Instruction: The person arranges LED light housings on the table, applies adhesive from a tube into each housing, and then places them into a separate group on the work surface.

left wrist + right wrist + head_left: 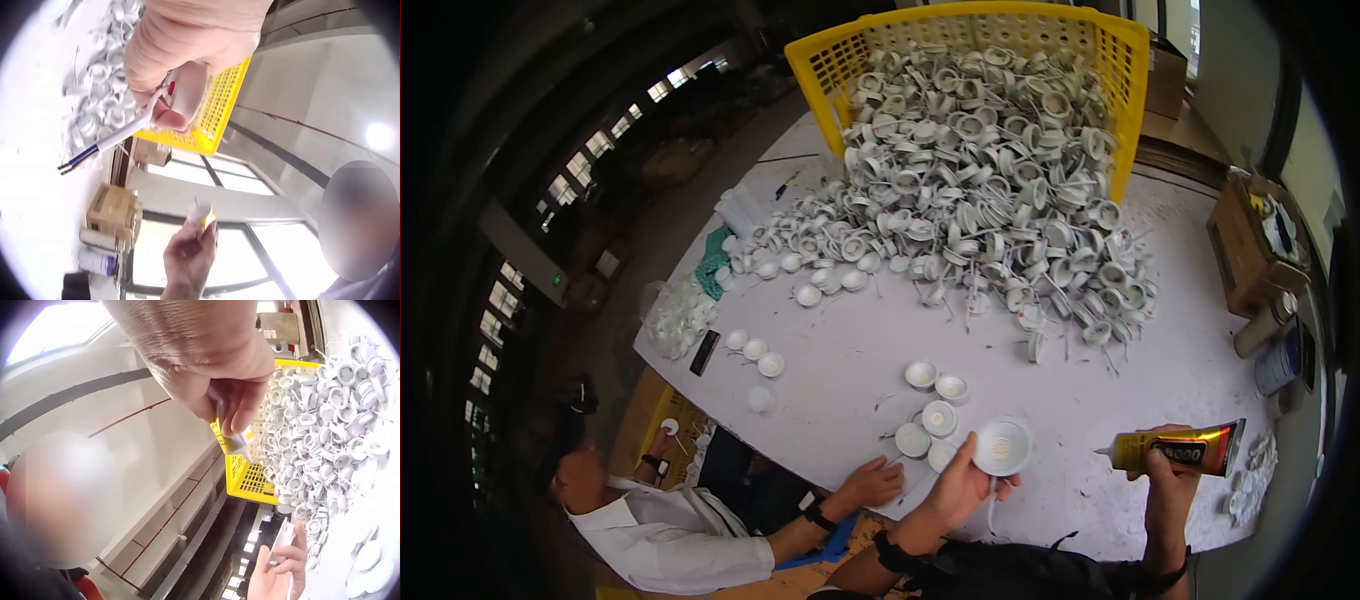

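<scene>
In the head view, my left hand (960,492) grips a round white downlight (1003,446) by its side, its open face tilted up and showing a pale yellow disc inside. A white cable (128,130) with bare-ended wires trails from its back in the left wrist view. To its right, my right hand (1168,492) holds a gold and black glue tube (1180,449), its thin nozzle pointing left, apart from the downlight. The same tube (231,442) shows its nozzle in the right wrist view. Several smaller downlights (939,418) stand on the table just left of my left hand.
A large heap of white light housings (990,180) spills from a yellow crate (1133,110) at the back. A person in a white shirt (665,550) sits at the left, one hand (872,485) on the table. A cardboard box (1235,245) and a can (1278,362) line the right edge.
</scene>
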`<state>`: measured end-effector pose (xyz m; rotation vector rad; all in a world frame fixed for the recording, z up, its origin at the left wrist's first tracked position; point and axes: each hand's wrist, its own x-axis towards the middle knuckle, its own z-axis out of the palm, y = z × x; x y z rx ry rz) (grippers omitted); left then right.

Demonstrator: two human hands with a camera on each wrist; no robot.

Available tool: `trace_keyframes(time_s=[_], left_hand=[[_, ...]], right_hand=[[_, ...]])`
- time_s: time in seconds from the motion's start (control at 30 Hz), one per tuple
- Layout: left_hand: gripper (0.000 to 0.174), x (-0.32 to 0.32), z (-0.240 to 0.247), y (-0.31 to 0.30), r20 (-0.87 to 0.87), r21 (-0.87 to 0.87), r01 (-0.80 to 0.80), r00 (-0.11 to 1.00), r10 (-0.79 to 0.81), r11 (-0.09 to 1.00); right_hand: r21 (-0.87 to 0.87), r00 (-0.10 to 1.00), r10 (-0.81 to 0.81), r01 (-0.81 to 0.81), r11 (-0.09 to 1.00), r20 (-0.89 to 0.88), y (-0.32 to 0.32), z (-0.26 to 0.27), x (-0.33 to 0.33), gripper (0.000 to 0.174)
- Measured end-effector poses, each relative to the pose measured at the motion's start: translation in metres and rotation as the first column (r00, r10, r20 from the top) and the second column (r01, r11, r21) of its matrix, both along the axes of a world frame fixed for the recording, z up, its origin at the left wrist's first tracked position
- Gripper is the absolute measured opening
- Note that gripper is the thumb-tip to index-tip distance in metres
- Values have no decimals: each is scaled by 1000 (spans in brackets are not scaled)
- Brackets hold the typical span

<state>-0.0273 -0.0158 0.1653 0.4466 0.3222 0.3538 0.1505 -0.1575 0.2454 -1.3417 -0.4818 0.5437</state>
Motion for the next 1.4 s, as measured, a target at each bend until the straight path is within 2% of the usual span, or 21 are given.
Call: trace_keyframes(time_s=[0.07, 0.13, 0.17, 0.23, 0.33, 0.37, 0.43, 0.53, 0.67, 0.73, 0.77, 0.83, 0.87, 0.9, 0.97, 1.0, 1.13, 1.2, 1.23, 1.3, 1.4], left_hand=[[49, -26, -10, 29, -70, 36, -95, 993, 98, 995], [48, -50, -20, 58, -246, 89, -261, 929, 275, 961], [48, -60, -27, 75, -245, 89, -268, 928, 282, 959], [45, -82, -43, 117, -346, 199, -482, 780, 521, 854], [41, -99, -71, 161, -440, 359, -478, 671, 597, 802], [41, -103, -85, 173, -440, 354, -477, 673, 594, 804], [39, -111, -116, 194, -585, 405, -387, 587, 560, 829], [39, -120, -170, 216, -699, 359, -270, 557, 449, 893], [37, -121, -215, 223, -759, 414, -159, 482, 436, 896], [39, -117, -223, 230, -816, 497, 92, 388, 428, 863], [39, -116, -227, 236, -818, 490, 91, 391, 422, 867], [38, -112, -213, 249, -623, 767, 379, 250, 741, 517], [38, -110, -205, 259, -461, 799, 524, 221, 859, 294], [34, -106, -192, 279, -500, 837, 386, 249, 830, 388], [31, -100, -183, 325, -460, 887, 187, 284, 841, 422], [29, -95, -191, 350, -393, 919, 123, 248, 885, 374], [30, -70, -190, 417, -353, 932, 142, 158, 922, 333], [34, -55, -184, 434, -449, 860, 250, -44, 892, 445], [34, -49, -179, 440, -445, 863, 247, -39, 895, 440], [37, -41, -174, 446, -629, 707, 322, -120, 768, 630], [35, -33, -176, 449, -604, 703, 349, -167, 780, 619]], right_hand=[[-3, 1000, 18, -19, 1000, -22, 3, -7, -1, 25], [-59, 992, -51, 45, 997, -116, 5, -15, -4, 22], [-75, 988, -69, 59, 995, -141, 5, -21, -4, 21], [-74, 989, -78, 69, 995, -128, 9, -29, -10, 22], [-84, 986, -116, 106, 991, -120, 17, -30, -19, 22], [-101, 982, -114, 99, 990, -148, 21, -27, -24, 21], [-120, 978, -118, 98, 988, -172, 27, -28, -29, 21], [-118, 986, -117, 103, 988, -119, 30, -40, -33, 22], [-158, 982, -159, 142, 977, -100, 46, -38, -40, 24], [-186, 982, -165, 146, 972, -88, 57, -38, -43, 25], [-173, 977, -193, 177, 969, -85, 65, -37, -45, 25], [-171, 973, -218, 203, 964, -78, 77, -37, -45, 25], [-188, 970, -231, 214, 959, -78, 82, -38, -45, 25], [-204, 967, -245, 225, 953, -77, 88, -39, -44, 24], [-236, 970, -233, 212, 948, -67, 100, -39, -42, 24], [-257, 973, -224, 203, 945, -57, 107, -41, -40, 24], [-271, 977, -209, 187, 944, -53, 125, -50, -32, 24], [-277, 971, -236, 214, 937, -47, 133, -49, -28, 25], [-280, 980, -187, 160, 946, -70, 135, -46, -25, 21], [-295, 985, -139, 102, 950, -106, 137, -47, -21, 18], [-325, 984, -145, 104, 940, -105, 136, -48, -18, 19]])
